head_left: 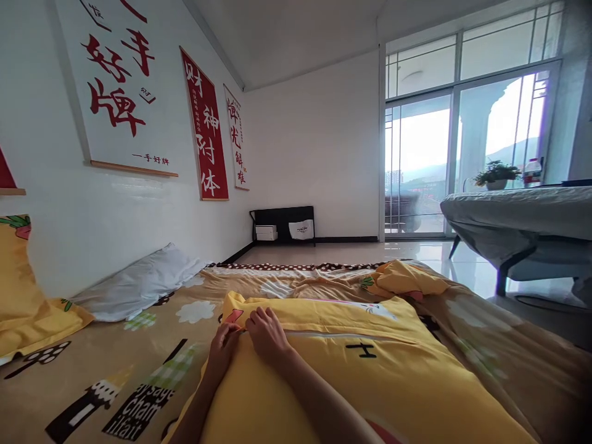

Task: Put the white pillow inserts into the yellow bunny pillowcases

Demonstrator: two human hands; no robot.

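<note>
A plump yellow pillowcase [324, 376] with a pillow filling it lies in front of me on the bed. Across its upper part runs a pale zipper-like seam [333, 334], with a black letter H printed below. At the left end of this seam, my left hand [224, 343] pinches the fabric between thumb and fingers. Close beside it, my right hand [267, 333] has its fingers curled onto the cloth over the seam. Its fingertips are partly hidden, so a zipper pull cannot be made out.
A patterned brown sheet [194, 364] spreads under the pillow. Crumpled yellow fabric [407, 279] lies beyond it at right. At left are a white pillow [139, 280] and another yellow pillowcase [23, 296]. A covered table [518, 213] stands by the glass doors [453, 154].
</note>
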